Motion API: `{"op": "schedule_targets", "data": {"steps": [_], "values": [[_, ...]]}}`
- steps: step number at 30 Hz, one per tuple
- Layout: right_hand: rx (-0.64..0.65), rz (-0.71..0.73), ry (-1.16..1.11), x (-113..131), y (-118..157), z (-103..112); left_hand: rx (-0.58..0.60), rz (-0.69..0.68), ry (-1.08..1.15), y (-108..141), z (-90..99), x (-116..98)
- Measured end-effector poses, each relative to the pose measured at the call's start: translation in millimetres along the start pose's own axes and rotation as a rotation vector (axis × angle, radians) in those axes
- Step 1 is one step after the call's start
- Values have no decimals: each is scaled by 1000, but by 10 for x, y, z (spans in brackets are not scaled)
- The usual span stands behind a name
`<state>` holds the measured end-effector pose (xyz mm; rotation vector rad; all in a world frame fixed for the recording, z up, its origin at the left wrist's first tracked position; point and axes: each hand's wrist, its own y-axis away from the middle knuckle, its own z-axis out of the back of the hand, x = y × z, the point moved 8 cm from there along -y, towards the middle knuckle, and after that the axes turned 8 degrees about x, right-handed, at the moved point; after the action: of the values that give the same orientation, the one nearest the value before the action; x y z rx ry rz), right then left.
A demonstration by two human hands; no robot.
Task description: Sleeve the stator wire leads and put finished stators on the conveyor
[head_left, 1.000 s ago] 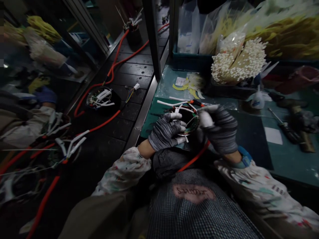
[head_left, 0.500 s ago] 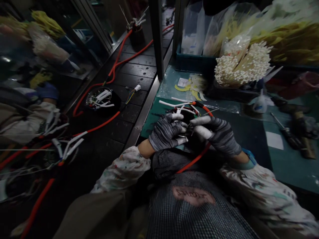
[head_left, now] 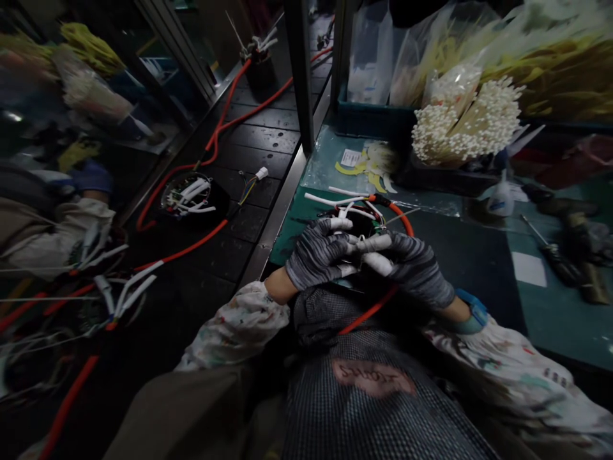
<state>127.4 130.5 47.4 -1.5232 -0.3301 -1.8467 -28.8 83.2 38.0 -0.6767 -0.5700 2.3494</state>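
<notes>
At the front edge of the bench, a dark round part with white-sleeved wires point(head_left: 354, 209) sits between my gloved hands. An orange cable point(head_left: 402, 214) leaves it, loops to the right and reappears below my hands. My left hand point(head_left: 318, 255), in a grey striped glove with white fingertips, is closed around the part's left side. From the right, my right hand point(head_left: 416, 265) reaches over the part with its fingertips pinched together close to my left fingers. Whatever they grip is too small and dark to make out. A green piece shows just above the right fingertips.
Left of the bench, a dark slatted conveyor point(head_left: 258, 137) carries more wired round parts point(head_left: 189, 195) and orange cables. A co-worker's gloved hand point(head_left: 93, 176) is at far left. Cotton-tipped sticks point(head_left: 467, 121), a screwdriver point(head_left: 550, 246) and a power driver point(head_left: 579, 236) lie on the right.
My right hand has moved slightly left and its fingers have closed in toward my left fingertips. My left hand keeps its place. Parts on the conveyor have shifted slightly toward the lower left.
</notes>
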Motion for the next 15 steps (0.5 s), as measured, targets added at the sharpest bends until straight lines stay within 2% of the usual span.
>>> {"op": "schedule_targets", "data": {"steps": [4, 6, 9, 12, 13, 15], "values": [[62, 151, 125, 21, 61, -40, 50, -16, 36, -21, -58, 4], [114, 256, 296, 34, 130, -102, 28, -41, 69, -15, -68, -7], [129, 284, 465, -29, 223, -160, -31, -61, 128, 3, -58, -13], [38, 177, 374, -104, 261, -95, -59, -37, 188, 5, -45, 8], [43, 167, 327, -96, 266, -102, -66, -30, 198, 1, -38, 13], [129, 205, 241, -23, 259, -190, -65, -28, 202, -7, -36, 8]]}}
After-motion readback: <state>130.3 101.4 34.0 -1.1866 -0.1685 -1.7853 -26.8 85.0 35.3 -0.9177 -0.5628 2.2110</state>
